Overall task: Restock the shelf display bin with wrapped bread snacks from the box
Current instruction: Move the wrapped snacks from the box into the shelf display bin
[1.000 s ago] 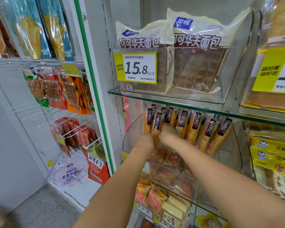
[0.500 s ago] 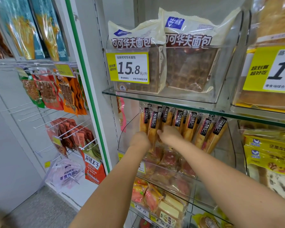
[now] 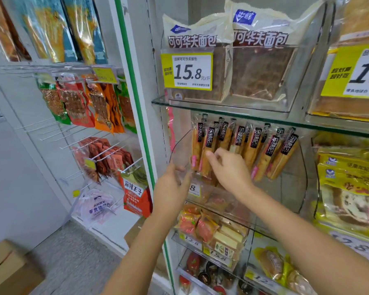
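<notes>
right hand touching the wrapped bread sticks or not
Cannot tell. Head view: the right hand overlaps the wrapped bread sticks, but blur hides any contact or gap.

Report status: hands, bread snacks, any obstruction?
Left hand open by clear bin. Right hand open, touching bread snacks. Snacks standing in bin. No obstruction seen.

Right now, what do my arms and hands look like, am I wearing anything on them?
The left forearm and right forearm are bare to the frame's edge, no sleeves. The left hand and right hand have no gloves; no ring, watch or bracelet shows on the sides facing the camera.
</notes>
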